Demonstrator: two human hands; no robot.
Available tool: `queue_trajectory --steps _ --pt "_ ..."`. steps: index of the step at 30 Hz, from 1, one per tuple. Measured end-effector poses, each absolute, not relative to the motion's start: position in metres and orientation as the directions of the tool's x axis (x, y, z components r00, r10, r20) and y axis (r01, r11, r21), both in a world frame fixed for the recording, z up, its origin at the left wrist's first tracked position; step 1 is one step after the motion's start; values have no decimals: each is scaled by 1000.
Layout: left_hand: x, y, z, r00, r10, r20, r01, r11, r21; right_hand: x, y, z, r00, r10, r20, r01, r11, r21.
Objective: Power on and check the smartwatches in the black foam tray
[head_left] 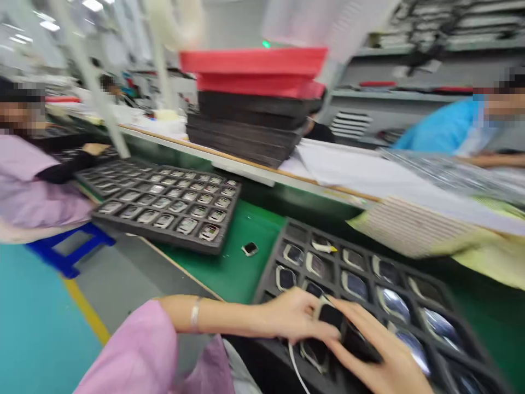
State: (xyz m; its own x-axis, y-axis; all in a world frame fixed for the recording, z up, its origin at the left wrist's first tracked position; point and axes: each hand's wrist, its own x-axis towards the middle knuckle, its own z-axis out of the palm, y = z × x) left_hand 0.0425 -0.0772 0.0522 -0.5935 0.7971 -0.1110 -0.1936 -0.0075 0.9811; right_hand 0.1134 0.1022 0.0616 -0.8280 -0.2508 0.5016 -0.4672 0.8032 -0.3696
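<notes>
My left hand (pixel 293 316) is closed, thumb and fingers pinching a smartwatch case (pixel 330 316) with a dark screen and pale frame. From the other side, my right hand (pixel 381 350) closes around the same watch case. A black piece (pixel 361 343) shows between the right fingers; its kind is unclear. Below both hands lies a black foam tray (pixel 266 284) whose pockets hold several watch cases, some with shiny screens. A white cable (pixel 296 365) runs down from under the left hand. One pocket at the back holds a small white piece with a yellow tip (pixel 328 248).
A second tray (pixel 164 236) full of watch cases lies to the left. A single watch case (pixel 250 249) rests on the green mat (pixel 246 219) between trays. Red and black trays (pixel 250 109) are stacked on the ledge behind. A co-worker in a pink sleeve (pixel 24 180) sits left.
</notes>
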Motion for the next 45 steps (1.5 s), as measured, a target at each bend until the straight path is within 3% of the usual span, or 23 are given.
queue_trajectory --steps 3,18,22,28,32,35,37,41,45 --pt "47 -85 59 -558 825 -93 -243 -55 969 125 93 69 -860 -258 441 -460 764 -452" --pt "54 -89 67 -471 873 -130 -319 -31 947 130 89 73 -862 -273 427 -507 486 -712" --pt "53 -92 60 -402 910 -100 -332 -43 942 130 91 81 -874 -294 388 -475 340 -812" --pt "57 -92 57 -363 923 -127 -396 -30 918 130 89 84 -894 -279 352 -365 -4 -931" --pt "58 -88 64 -329 933 -145 -423 -9 906 127 93 81 -906 -273 324 -317 -70 -946" --pt "58 -84 66 -369 923 -111 -439 -68 896 123 99 83 -910 -306 281 -289 -20 -957" --pt "58 -82 64 -410 907 -97 -452 -110 885 122 102 85 -914 -327 241 -293 120 -948" --pt "57 -82 54 -447 886 -119 -407 -83 909 124 101 84 -899 -322 298 -422 454 -784" --pt "55 -83 50 -475 870 -133 -328 -34 944 128 95 79 -892 -295 343 -451 620 -642"
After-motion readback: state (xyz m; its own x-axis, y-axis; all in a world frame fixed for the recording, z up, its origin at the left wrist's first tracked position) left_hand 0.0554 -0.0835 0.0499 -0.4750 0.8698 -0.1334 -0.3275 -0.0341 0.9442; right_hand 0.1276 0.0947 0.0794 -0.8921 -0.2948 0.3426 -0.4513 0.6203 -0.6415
